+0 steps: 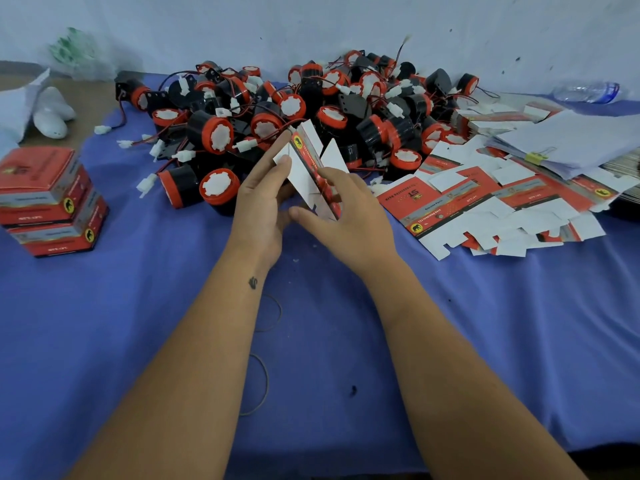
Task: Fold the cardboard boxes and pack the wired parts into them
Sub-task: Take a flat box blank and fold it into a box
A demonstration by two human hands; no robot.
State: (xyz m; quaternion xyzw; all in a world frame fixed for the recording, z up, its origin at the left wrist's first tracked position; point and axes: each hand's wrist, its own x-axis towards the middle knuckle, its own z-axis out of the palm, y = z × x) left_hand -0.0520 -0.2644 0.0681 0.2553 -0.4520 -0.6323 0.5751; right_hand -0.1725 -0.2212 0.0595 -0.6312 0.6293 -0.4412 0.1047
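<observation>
The blue-clothed table (485, 323) lies bare nearward of both hands, while the heap of wired parts (294, 109) crowds just beyond them. Flat box blanks (485, 199) spread beside the right hand (346, 216); two folded boxes (48, 202) stack well off from the left hand (263, 202). Between them, both hands pinch one half-folded box (313, 168), flaps upright.

Two folded boxes (48, 199) stacked; one bottle (587, 91); two rubber bands (259, 382); parts pile (294, 109) uncountable.
</observation>
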